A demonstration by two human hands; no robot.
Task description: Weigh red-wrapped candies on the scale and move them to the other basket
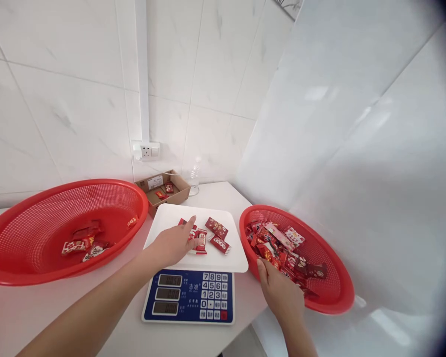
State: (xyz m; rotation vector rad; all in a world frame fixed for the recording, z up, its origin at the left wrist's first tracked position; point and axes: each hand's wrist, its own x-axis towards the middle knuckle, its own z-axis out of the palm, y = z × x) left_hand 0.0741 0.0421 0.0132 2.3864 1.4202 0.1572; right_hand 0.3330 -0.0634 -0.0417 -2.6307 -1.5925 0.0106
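Observation:
My left hand (pixel 174 243) lies over the white tray (pixel 163 218) of a blue electronic scale (pixel 189 296), its fingers spread and resting on red wrapped candies (pixel 216 228). My right hand (pixel 278 290) reaches into the small red basket (pixel 338 292) at the right, its fingers down among several red candy packets (pixel 282 238); whether they grip one is hidden.
A large red basket (pixel 33 267) with a few candy packets (pixel 85 243) stands at the left. Behind the scale sit a small cardboard box (pixel 178 191) and a clear plastic bottle (pixel 195 176). A wall socket (pixel 148 151) is on the tiled wall. The counter edge runs near the bottom right.

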